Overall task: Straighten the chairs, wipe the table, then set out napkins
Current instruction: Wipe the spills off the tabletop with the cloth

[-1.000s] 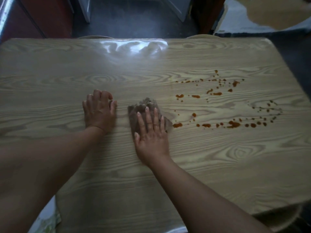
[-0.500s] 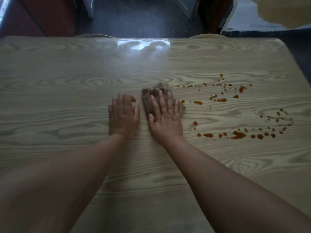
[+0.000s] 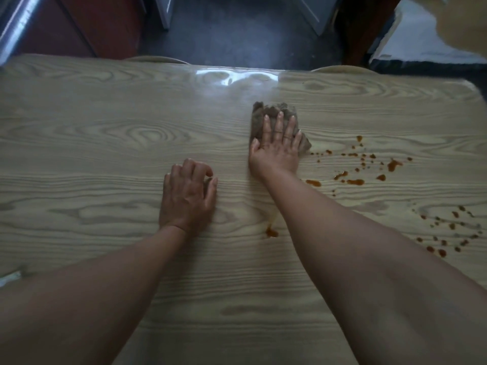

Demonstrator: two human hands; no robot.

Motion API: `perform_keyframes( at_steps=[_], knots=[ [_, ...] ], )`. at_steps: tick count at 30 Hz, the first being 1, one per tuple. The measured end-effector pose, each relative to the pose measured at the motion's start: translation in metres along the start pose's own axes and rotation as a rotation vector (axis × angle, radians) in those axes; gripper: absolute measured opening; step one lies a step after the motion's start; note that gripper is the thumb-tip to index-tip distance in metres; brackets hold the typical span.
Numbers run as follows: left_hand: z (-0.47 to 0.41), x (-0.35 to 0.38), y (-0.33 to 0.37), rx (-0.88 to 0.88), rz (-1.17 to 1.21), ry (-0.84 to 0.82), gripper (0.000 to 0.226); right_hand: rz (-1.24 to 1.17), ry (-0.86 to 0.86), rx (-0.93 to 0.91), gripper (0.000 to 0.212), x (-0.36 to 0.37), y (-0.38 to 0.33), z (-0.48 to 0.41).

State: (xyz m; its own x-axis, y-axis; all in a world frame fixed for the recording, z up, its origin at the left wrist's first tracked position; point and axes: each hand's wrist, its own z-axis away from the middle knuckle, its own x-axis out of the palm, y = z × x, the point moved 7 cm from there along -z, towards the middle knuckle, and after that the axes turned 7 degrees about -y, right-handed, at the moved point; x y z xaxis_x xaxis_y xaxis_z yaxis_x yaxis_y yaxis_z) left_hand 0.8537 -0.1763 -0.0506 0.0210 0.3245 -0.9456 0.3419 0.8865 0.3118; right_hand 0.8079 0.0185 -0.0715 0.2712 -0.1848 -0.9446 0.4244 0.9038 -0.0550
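A light wooden table (image 3: 105,143) fills the view. My right hand (image 3: 276,146) presses flat, fingers straight, on a brown-grey cloth (image 3: 259,119) past the table's middle. Orange-brown sauce spots (image 3: 353,180) are scattered to the right of that hand, with one more blob (image 3: 271,232) beside my right forearm. My left hand (image 3: 187,196) rests on the bare tabletop nearer to me, fingers bent a little, holding nothing.
Two curved chair backs (image 3: 155,59) (image 3: 340,68) show just beyond the table's far edge. Behind them lie a dark floor (image 3: 237,30), a reddish cabinet (image 3: 87,25) at far left and a pale rug (image 3: 421,40) at far right.
My right hand has pushed the cloth away from me, toward the far edge. My left hand has stayed on the table, now well behind the right.
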Motion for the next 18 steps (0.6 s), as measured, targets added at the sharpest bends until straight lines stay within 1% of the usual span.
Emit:
perform_keyframes(
  at_steps=[4,8,12,18],
  knots=[
    [0.000,-0.001,0.001,-0.004,0.003,-0.005,0.023,-0.030,-0.021,0.036,0.064,0.001,0.000,0.009],
    [0.003,-0.002,0.002,-0.012,0.004,-0.010,0.017,-0.038,-0.029,0.035,0.065,0.014,0.001,0.048],
    [0.004,-0.004,0.004,-0.010,0.013,-0.014,0.018,-0.037,-0.023,-0.021,0.065,0.031,-0.005,0.100],
    [0.007,-0.005,0.006,0.016,0.022,-0.009,0.019,-0.011,0.020,-0.166,0.068,0.055,-0.005,0.172]
  ],
)
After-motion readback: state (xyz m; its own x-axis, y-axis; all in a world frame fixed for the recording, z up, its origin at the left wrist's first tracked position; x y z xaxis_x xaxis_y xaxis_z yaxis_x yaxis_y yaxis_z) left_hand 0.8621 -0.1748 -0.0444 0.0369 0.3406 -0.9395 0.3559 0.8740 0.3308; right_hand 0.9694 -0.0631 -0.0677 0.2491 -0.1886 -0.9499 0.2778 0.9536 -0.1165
